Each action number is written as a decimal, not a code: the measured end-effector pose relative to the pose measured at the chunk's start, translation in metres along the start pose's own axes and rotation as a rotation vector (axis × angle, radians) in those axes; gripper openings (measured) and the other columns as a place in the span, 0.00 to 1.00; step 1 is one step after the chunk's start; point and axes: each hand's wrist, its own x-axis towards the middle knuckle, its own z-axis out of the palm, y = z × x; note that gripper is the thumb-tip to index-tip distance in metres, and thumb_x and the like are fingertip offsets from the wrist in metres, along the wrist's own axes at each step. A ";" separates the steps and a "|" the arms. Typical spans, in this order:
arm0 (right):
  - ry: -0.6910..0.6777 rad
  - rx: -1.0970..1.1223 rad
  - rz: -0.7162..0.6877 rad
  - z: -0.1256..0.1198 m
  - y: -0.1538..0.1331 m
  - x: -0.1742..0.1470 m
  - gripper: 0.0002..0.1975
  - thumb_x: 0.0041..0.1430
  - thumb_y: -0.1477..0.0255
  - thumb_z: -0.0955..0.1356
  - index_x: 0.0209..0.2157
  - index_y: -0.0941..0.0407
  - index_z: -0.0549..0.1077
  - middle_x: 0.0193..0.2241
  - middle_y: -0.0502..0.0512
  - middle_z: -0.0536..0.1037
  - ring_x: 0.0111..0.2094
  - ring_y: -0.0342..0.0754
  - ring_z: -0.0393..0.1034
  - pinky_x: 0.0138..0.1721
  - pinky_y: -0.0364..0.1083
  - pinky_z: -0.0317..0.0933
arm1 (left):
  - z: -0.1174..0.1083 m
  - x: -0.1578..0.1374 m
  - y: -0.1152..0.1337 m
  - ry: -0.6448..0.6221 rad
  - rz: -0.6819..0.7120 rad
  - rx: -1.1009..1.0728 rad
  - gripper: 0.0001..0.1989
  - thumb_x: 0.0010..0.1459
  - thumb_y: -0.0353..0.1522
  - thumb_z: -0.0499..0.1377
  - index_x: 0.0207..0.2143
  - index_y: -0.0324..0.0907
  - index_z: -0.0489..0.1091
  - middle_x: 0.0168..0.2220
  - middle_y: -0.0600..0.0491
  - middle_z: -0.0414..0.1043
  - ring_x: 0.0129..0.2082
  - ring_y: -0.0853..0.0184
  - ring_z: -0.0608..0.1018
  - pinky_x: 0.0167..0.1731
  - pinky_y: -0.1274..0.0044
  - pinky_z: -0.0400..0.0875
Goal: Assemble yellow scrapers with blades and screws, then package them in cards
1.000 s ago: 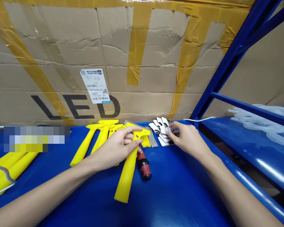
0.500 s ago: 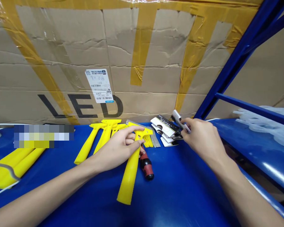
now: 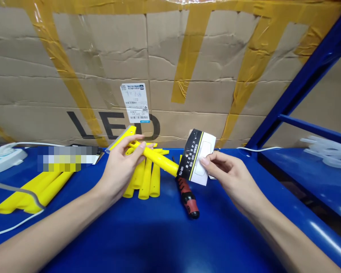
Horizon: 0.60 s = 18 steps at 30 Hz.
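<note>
My left hand (image 3: 126,157) is closed around the neck of a yellow scraper (image 3: 163,161), whose wide head with a clear edge points up and left. The handle's end reaches a printed black-and-white card (image 3: 197,155), which covers it; whether it passes through the card I cannot tell. My right hand (image 3: 227,167) pinches that card by its right edge. Below the card lies a screwdriver (image 3: 190,203) with a red and black handle, its upper part hidden. Several more yellow scrapers (image 3: 144,180) lie behind my left hand, their heads partly covered.
More yellow scrapers (image 3: 49,185) lie bundled at the left, near a white power strip (image 3: 7,157) and cable. A large taped carton (image 3: 165,60) stands behind the blue table (image 3: 147,242). A blue metal frame (image 3: 295,87) rises at right, beside translucent plastic pieces (image 3: 326,151).
My right hand has brought a card from the pile toward the middle. My left hand has turned its scraper, so the handle now points right toward the card. The view has shifted.
</note>
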 end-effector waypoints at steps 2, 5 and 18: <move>-0.027 -0.008 0.006 0.003 0.002 -0.001 0.15 0.56 0.58 0.75 0.28 0.56 0.75 0.29 0.52 0.77 0.31 0.44 0.69 0.33 0.42 0.64 | -0.002 0.004 0.001 0.068 0.011 -0.048 0.11 0.59 0.30 0.67 0.44 0.41 0.73 0.47 0.49 0.79 0.50 0.60 0.82 0.52 0.72 0.77; -0.019 -0.050 -0.007 0.008 0.005 -0.004 0.14 0.54 0.59 0.76 0.26 0.55 0.76 0.29 0.51 0.78 0.31 0.45 0.70 0.32 0.42 0.63 | -0.002 0.006 0.004 0.131 -0.012 -0.103 0.09 0.61 0.27 0.64 0.44 0.40 0.73 0.46 0.48 0.79 0.49 0.61 0.82 0.54 0.72 0.76; 0.004 -0.079 -0.210 0.012 0.002 -0.003 0.10 0.54 0.63 0.76 0.24 0.53 0.79 0.33 0.54 0.79 0.36 0.49 0.73 0.33 0.45 0.68 | -0.003 0.005 0.003 0.136 -0.102 -0.194 0.07 0.62 0.23 0.61 0.43 0.38 0.72 0.43 0.46 0.80 0.47 0.64 0.83 0.52 0.76 0.77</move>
